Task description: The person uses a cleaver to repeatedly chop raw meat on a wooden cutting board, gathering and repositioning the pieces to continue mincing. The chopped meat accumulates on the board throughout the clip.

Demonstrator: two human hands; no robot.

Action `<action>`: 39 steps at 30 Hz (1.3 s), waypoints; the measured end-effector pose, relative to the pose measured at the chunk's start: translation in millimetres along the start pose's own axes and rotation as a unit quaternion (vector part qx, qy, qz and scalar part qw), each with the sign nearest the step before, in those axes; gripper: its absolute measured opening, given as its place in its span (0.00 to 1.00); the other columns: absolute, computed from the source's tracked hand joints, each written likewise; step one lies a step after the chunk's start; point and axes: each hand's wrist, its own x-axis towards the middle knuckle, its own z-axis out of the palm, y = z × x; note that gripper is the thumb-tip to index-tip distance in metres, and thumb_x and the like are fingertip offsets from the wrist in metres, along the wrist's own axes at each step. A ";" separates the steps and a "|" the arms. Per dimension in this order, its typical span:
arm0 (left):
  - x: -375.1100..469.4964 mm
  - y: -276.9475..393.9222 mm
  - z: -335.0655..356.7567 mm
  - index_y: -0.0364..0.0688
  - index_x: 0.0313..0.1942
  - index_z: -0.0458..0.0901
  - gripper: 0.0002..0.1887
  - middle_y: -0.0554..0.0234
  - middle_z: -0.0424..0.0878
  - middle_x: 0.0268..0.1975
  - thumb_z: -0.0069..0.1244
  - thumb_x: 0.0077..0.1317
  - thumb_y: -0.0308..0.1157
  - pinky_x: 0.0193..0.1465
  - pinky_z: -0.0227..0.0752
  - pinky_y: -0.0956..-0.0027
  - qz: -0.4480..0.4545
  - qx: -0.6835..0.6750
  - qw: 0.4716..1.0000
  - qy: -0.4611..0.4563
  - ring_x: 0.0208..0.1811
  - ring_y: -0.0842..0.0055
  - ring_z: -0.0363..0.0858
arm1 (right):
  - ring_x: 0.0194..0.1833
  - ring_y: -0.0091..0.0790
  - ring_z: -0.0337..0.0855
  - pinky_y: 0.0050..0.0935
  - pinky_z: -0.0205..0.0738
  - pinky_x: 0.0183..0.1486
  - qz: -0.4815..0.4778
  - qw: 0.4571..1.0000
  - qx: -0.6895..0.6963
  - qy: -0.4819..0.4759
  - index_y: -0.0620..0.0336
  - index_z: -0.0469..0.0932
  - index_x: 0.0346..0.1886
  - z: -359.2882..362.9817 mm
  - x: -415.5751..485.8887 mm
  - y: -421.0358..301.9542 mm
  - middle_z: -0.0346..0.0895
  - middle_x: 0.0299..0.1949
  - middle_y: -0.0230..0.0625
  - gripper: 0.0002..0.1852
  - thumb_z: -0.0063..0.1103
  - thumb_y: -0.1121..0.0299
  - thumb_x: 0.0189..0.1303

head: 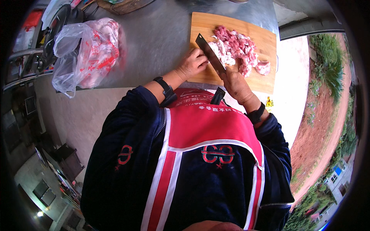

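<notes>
My right hand grips the handle end of a dark-bladed cleaver, whose blade slants up and left over a wooden cutting board. Just left of the blade, my left hand has its fingers curled close to the steel at the board's left side. Whether it pinches anything is hidden. Beyond the blade lies a heap of cut raw meat, with pale fatty pieces on its near left. A separate meat chunk rests at the board's right.
A clear plastic bag with red print, holding more meat, sits at the left on the grey metal worktop. A round wooden item stands at the far edge. Beside it on the left is a dark pan or lid.
</notes>
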 end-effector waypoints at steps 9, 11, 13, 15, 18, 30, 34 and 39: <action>0.7 -3.9 2.2 0.40 0.40 0.85 0.11 0.56 0.80 0.44 0.64 0.56 0.24 0.51 0.79 0.58 -0.020 -0.003 1.000 -0.002 0.48 0.56 0.81 | 0.34 0.69 0.83 0.60 0.76 0.38 -0.044 0.999 0.000 0.018 0.70 0.75 0.39 10.2 17.4 8.7 0.80 0.28 0.64 0.11 0.53 0.68 0.72; 2.0 -4.7 1.5 0.40 0.39 0.84 0.11 0.56 0.80 0.44 0.64 0.56 0.24 0.51 0.79 0.57 -0.030 -0.001 0.999 -0.013 0.48 0.56 0.81 | 0.35 0.68 0.84 0.59 0.78 0.39 -0.017 0.999 -0.047 0.019 0.70 0.75 0.39 21.4 31.8 10.7 0.81 0.29 0.64 0.12 0.52 0.67 0.71; 2.7 -4.9 1.2 0.39 0.40 0.84 0.11 0.55 0.80 0.44 0.64 0.56 0.25 0.51 0.79 0.57 -0.014 -0.026 0.999 -0.019 0.48 0.55 0.81 | 0.37 0.66 0.85 0.56 0.80 0.41 0.013 0.995 -0.101 0.006 0.68 0.76 0.39 30.8 43.1 12.2 0.81 0.30 0.65 0.13 0.51 0.65 0.71; 4.0 -5.3 0.4 0.39 0.39 0.83 0.11 0.55 0.79 0.43 0.64 0.56 0.25 0.51 0.78 0.57 0.001 -0.040 0.999 -0.017 0.47 0.55 0.80 | 0.37 0.67 0.85 0.56 0.80 0.41 0.011 0.998 -0.066 0.022 0.68 0.76 0.38 32.5 48.9 14.3 0.82 0.31 0.65 0.14 0.50 0.64 0.73; 5.0 -4.0 -2.5 0.40 0.38 0.79 0.12 0.54 0.75 0.42 0.63 0.55 0.25 0.49 0.77 0.57 0.015 -0.043 0.999 -0.029 0.45 0.56 0.79 | 0.24 0.46 0.82 0.43 0.76 0.29 0.041 0.998 0.056 0.006 0.65 0.76 0.41 21.5 43.9 18.3 0.79 0.22 0.48 0.10 0.53 0.66 0.73; 86.8 29.7 28.8 0.40 0.42 0.85 0.07 0.55 0.84 0.43 0.60 0.66 0.31 0.49 0.78 0.58 -0.005 -0.046 0.999 -0.022 0.46 0.56 0.84 | 0.15 0.22 0.72 0.23 0.67 0.16 0.175 0.926 0.302 0.143 0.66 0.76 0.45 -44.7 -6.7 53.4 0.81 0.25 0.35 0.14 0.49 0.62 0.78; 109.1 41.5 25.2 0.41 0.41 0.87 0.07 0.57 0.84 0.43 0.61 0.65 0.31 0.50 0.77 0.57 0.017 -0.023 0.999 -0.023 0.46 0.57 0.84 | 0.14 0.22 0.72 0.22 0.66 0.16 0.159 0.894 0.388 0.155 0.64 0.76 0.42 -41.3 -16.7 62.6 0.82 0.25 0.37 0.16 0.47 0.59 0.80; 129.4 60.2 29.2 0.43 0.38 0.86 0.06 0.60 0.83 0.41 0.64 0.61 0.30 0.52 0.74 0.57 0.104 -0.021 0.994 0.000 0.45 0.59 0.81 | 0.15 0.24 0.72 0.24 0.69 0.17 0.205 0.870 0.412 0.179 0.63 0.74 0.41 -35.0 -14.4 50.9 0.79 0.23 0.36 0.17 0.46 0.58 0.80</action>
